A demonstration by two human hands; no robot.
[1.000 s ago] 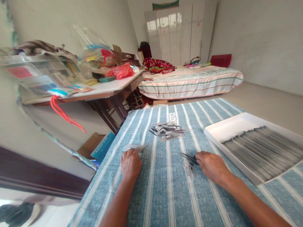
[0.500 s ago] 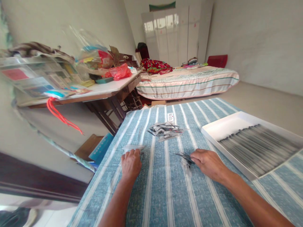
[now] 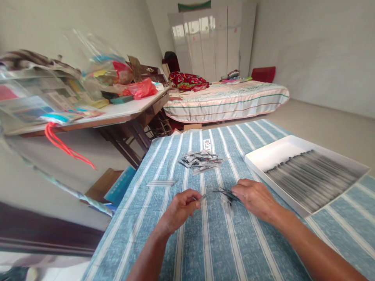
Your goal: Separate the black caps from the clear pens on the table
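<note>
My left hand (image 3: 181, 207) is raised a little above the striped blue cloth (image 3: 205, 242), its fingers pinched on a thin clear sleeve (image 3: 202, 197). My right hand (image 3: 254, 199) rests on the cloth, fingers closed on a small bunch of thin dark sticks (image 3: 224, 192). A few clear sleeves (image 3: 161, 182) lie on the cloth to the left of my left hand. A heap of small packets (image 3: 200, 160) lies farther out in the middle.
A white tray (image 3: 263, 158) full of dark sticks sits at the right. A cluttered desk (image 3: 117, 111) stands at the left, with a bed (image 3: 225, 99) and a wardrobe (image 3: 208, 43) behind. A white label (image 3: 206, 144) lies beyond the packets.
My left hand has left the clear sleeves at the left, lifted and moved right toward my right hand with one sleeve pinched. My right hand has stayed on the sticks.
</note>
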